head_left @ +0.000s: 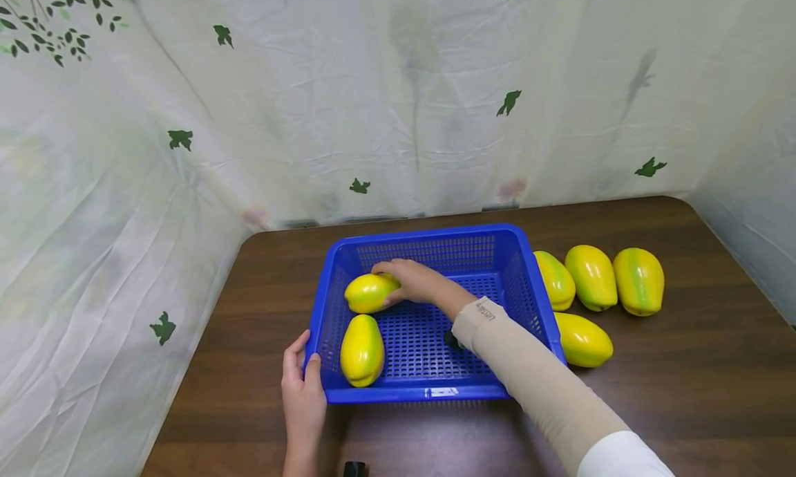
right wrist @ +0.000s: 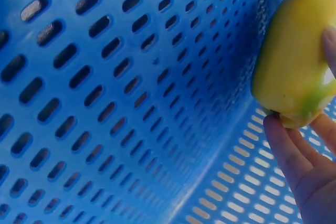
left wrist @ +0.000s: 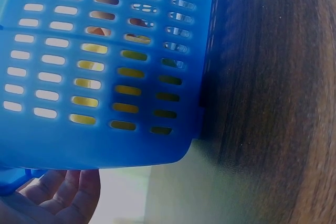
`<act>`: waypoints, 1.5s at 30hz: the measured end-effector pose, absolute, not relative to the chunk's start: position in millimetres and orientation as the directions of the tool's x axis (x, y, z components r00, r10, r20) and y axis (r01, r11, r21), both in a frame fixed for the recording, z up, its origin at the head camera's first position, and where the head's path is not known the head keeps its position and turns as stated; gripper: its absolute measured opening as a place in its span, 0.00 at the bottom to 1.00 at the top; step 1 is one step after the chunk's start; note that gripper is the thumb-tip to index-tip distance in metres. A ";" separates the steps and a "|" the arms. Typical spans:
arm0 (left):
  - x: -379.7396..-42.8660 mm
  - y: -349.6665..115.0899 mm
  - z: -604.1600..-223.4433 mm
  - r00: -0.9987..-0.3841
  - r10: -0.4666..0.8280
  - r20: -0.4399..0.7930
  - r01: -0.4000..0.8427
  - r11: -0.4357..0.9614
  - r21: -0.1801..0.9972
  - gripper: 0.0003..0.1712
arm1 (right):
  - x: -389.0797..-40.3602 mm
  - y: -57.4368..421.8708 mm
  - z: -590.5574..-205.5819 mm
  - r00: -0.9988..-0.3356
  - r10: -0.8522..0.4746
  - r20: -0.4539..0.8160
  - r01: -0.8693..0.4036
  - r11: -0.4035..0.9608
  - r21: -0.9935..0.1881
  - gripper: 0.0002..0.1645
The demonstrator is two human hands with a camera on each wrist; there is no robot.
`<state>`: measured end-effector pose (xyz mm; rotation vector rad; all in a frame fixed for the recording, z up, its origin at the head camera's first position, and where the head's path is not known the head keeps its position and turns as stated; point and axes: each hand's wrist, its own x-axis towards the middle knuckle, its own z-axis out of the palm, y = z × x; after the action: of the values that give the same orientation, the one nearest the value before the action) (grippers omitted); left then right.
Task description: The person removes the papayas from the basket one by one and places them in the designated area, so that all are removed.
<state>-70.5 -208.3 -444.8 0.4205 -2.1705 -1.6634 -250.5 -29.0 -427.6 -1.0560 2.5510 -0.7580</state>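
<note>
A blue plastic basket (head_left: 429, 392) with slotted walls stands on the table. My left hand (head_left: 302, 387) grips its left rim, thumb on top; the left wrist view shows the curled fingers (left wrist: 86, 195) beside the outer wall (left wrist: 94, 145). Inside the basket, my right hand (head_left: 413, 281) holds a glossy yellow-green papaya (head_left: 368, 294) near the left wall, with fingertips around its end. The same papaya (right wrist: 294, 61) fills the right of the right wrist view. A second papaya (head_left: 362, 352) lies in the basket's front left corner, just in front of the held one.
Right of the basket lie several more papayas (head_left: 591, 278), one (head_left: 583, 340) close against its wall. A small black object (head_left: 454, 339) shows beside the right sleeve (head_left: 522, 359), another (head_left: 354, 469) at the front of the wooden table (head_left: 703, 366). A printed curtain (head_left: 398, 117) hangs behind.
</note>
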 end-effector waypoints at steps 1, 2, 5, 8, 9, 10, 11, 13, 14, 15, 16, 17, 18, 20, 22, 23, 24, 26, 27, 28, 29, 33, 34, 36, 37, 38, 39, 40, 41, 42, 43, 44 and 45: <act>-70.5 -208.0 -444.8 -0.885 -0.452 0.110 -0.010 0.253 0.967 0.20 | -250.2 -28.5 -426.8 -0.694 -0.719 -0.048 -0.576 0.593 -0.562 0.36; -70.5 -207.7 -444.6 -0.885 -0.452 0.109 -0.010 0.254 0.967 0.20 | -249.8 -28.0 -425.8 -0.692 -0.721 -0.042 -0.580 0.589 -0.563 0.36; -70.8 -207.0 -443.9 -0.887 -0.448 0.108 -0.009 0.251 0.968 0.20 | -248.2 -26.1 -421.8 -0.685 -0.729 -0.013 -0.598 0.572 -0.562 0.36; -71.2 -206.6 -443.1 -0.891 -0.442 0.107 -0.011 0.257 0.966 0.20 | -245.5 -23.0 -416.6 -0.676 -0.736 0.024 -0.617 0.548 -0.565 0.36; -71.3 -206.5 -442.8 -0.891 -0.441 0.106 -0.012 0.256 0.967 0.20 | -244.6 -21.8 -415.1 -0.673 -0.739 0.038 -0.625 0.540 -0.564 0.36; -71.3 -206.6 -442.8 -0.891 -0.441 0.105 -0.014 0.259 0.966 0.20 | -243.6 -20.5 -413.6 -0.669 -0.741 0.050 -0.630 0.531 -0.567 0.35; -71.3 -206.6 -442.6 -0.891 -0.442 0.105 -0.015 0.261 0.965 0.20 | -242.7 -19.0 -412.0 -0.667 -0.743 0.059 -0.634 0.524 -0.568 0.35; -71.1 -206.5 -442.7 -0.889 -0.445 0.104 -0.017 0.260 0.966 0.20 | -240.8 -16.3 -409.5 -0.663 -0.745 0.072 -0.643 0.517 -0.566 0.35; -71.0 -206.5 -442.8 -0.888 -0.448 0.104 -0.017 0.258 0.966 0.20 | -239.8 -14.9 -408.3 -0.660 -0.747 0.080 -0.647 0.512 -0.565 0.35; -70.9 -206.6 -442.6 -0.887 -0.450 0.107 -0.015 0.260 0.966 0.20 | -238.5 -13.4 -407.0 -0.658 -0.748 0.090 -0.651 0.504 -0.567 0.35; -70.8 -206.7 -442.7 -0.886 -0.451 0.108 -0.016 0.262 0.965 0.20 | -237.2 -12.1 -405.6 -0.654 -0.749 0.102 -0.656 0.495 -0.570 0.35; -70.7 -206.8 -442.7 -0.885 -0.452 0.108 -0.015 0.260 0.965 0.20 | -235.8 -10.7 -404.2 -0.652 -0.750 0.112 -0.659 0.489 -0.571 0.35; -70.5 -206.9 -442.7 -0.885 -0.453 0.109 -0.015 0.262 0.965 0.20 | -234.5 -9.6 -402.8 -0.650 -0.750 0.125 -0.665 0.481 -0.571 0.35; -70.6 -207.3 -443.0 -0.884 -0.453 0.111 -0.016 0.267 0.964 0.20 | -231.8 -7.3 -400.2 -0.643 -0.751 0.150 -0.676 0.465 -0.572 0.35; -70.6 -207.7 -443.4 -0.886 -0.452 0.109 -0.017 0.266 0.964 0.20 | -229.4 -5.2 -397.8 -0.641 -0.749 0.170 -0.681 0.453 -0.575 0.35; -70.7 -207.7 -443.6 -0.886 -0.450 0.109 -0.016 0.265 0.964 0.20 | -228.1 -4.0 -396.4 -0.642 -0.746 0.176 -0.682 0.451 -0.577 0.35; -70.8 -207.8 -443.9 -0.887 -0.448 0.109 -0.017 0.266 0.964 0.20 | -227.0 -2.9 -395.1 -0.643 -0.744 0.182 -0.682 0.448 -0.578 0.35; -70.9 -207.8 -444.3 -0.888 -0.447 0.108 -0.015 0.262 0.965 0.20 | -224.6 -0.3 -392.2 -0.646 -0.739 0.192 -0.681 0.443 -0.583 0.35; -71.0 -207.8 -444.4 -0.888 -0.446 0.108 -0.013 0.261 0.965 0.20 | -223.3 1.2 -390.7 -0.650 -0.735 0.194 -0.678 0.444 -0.586 0.35; -71.0 -207.9 -444.5 -0.889 -0.446 0.109 -0.013 0.261 0.965 0.20 | -222.0 2.7 -389.2 -0.653 -0.731 0.198 -0.676 0.445 -0.587 0.35; -71.0 -208.0 -444.6 -0.888 -0.446 0.109 -0.013 0.263 0.965 0.20 | -220.6 4.4 -387.4 -0.656 -0.728 0.202 -0.675 0.445 -0.588 0.36; -71.1 -207.9 -444.0 -0.887 -0.447 0.114 -0.011 0.269 0.963 0.20 | -216.7 11.5 -382.9 -0.671 -0.710 0.214 -0.671 0.459 -0.583 0.36; -71.1 -207.8 -443.8 -0.887 -0.447 0.114 -0.013 0.271 0.963 0.20 | -215.6 13.5 -381.8 -0.674 -0.705 0.220 -0.670 0.458 -0.584 0.36; -71.1 -207.5 -443.4 -0.887 -0.447 0.116 -0.012 0.274 0.962 0.20 | -213.7 17.5 -380.0 -0.680 -0.696 0.231 -0.666 0.454 -0.592 0.36; -71.0 -207.5 -443.3 -0.888 -0.446 0.116 -0.012 0.275 0.961 0.20 | -212.4 19.6 -378.6 -0.683 -0.690 0.237 -0.662 0.449 -0.600 0.36; -70.9 -207.5 -443.3 -0.888 -0.446 0.116 -0.013 0.276 0.961 0.20 | -211.2 21.8 -377.6 -0.688 -0.683 0.243 -0.657 0.447 -0.607 0.36; -70.9 -207.5 -443.4 -0.887 -0.446 0.117 -0.012 0.276 0.961 0.20 | -210.3 23.9 -376.8 -0.694 -0.675 0.251 -0.654 0.446 -0.611 0.36; -70.8 -207.5 -443.5 -0.887 -0.446 0.117 -0.012 0.275 0.961 0.20 | -209.2 26.1 -375.9 -0.699 -0.666 0.258 -0.650 0.443 -0.618 0.36; -70.7 -207.6 -443.6 -0.887 -0.446 0.118 -0.010 0.273 0.962 0.20 | -208.3 28.2 -375.3 -0.706 -0.657 0.266 -0.646 0.443 -0.622 0.36; -70.5 -207.7 -443.6 -0.887 -0.446 0.118 -0.008 0.271 0.962 0.20 | -207.2 30.3 -374.5 -0.713 -0.646 0.274 -0.641 0.441 -0.628 0.36; -70.5 -207.8 -443.8 -0.887 -0.446 0.117 -0.007 0.268 0.963 0.20 | -206.1 32.4 -374.0 -0.720 -0.635 0.281 -0.636 0.440 -0.635 0.36; -70.5 -207.8 -444.0 -0.887 -0.446 0.116 -0.005 0.262 0.965 0.20 | -205.2 34.5 -373.7 -0.726 -0.623 0.291 -0.631 0.437 -0.641 0.36; -70.5 -207.8 -444.0 -0.887 -0.447 0.116 -0.004 0.259 0.966 0.20 | -204.3 36.3 -373.3 -0.729 -0.614 0.302 -0.630 0.430 -0.646 0.36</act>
<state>-70.5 -207.8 -444.0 0.4114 -2.1705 -1.6627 -204.3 36.3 -373.3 -1.1630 2.6746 -1.2234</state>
